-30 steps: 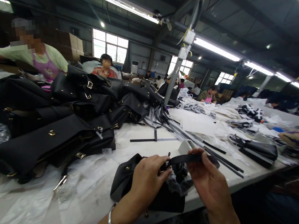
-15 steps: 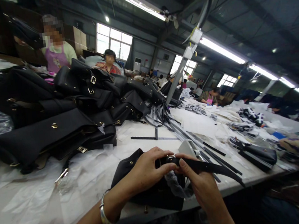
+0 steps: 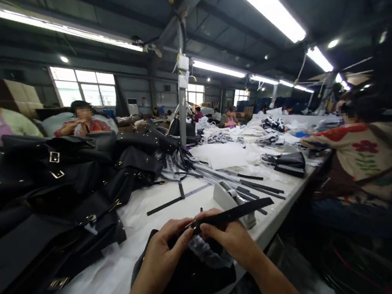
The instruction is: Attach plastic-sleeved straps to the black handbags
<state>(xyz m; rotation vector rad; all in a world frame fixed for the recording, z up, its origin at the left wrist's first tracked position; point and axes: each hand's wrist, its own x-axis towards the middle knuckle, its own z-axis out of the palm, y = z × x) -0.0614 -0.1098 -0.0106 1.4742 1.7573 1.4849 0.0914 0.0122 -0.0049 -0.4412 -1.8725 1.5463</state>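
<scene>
Between my two hands runs a black strap (image 3: 239, 211) with a small metal buckle (image 3: 192, 224). My left hand (image 3: 165, 248) pinches it at the buckle end. Close beside it, my right hand (image 3: 224, 234) grips the strap with the thumb on top, and the strap's free end sticks out to the right. Under both hands a black handbag (image 3: 184, 282) rests at the table's front edge, partly hidden by my hands and wrists. Crumpled clear plastic wrap (image 3: 208, 250) hangs below the strap against the bag.
Black bags (image 3: 67, 177) with gold fittings are piled at the left. Several loose black strips (image 3: 261, 186) lie ahead on the white table (image 3: 163, 198), near a grey-white dispenser (image 3: 223, 193). Another black bag (image 3: 287, 162) lies farther right. A person (image 3: 368, 149) sits at the right; others work across the table.
My view has swung to the right and levelled, bringing the person at the right into sight. Both hands still hold the strap, whose free end now points slightly upward instead of drooping.
</scene>
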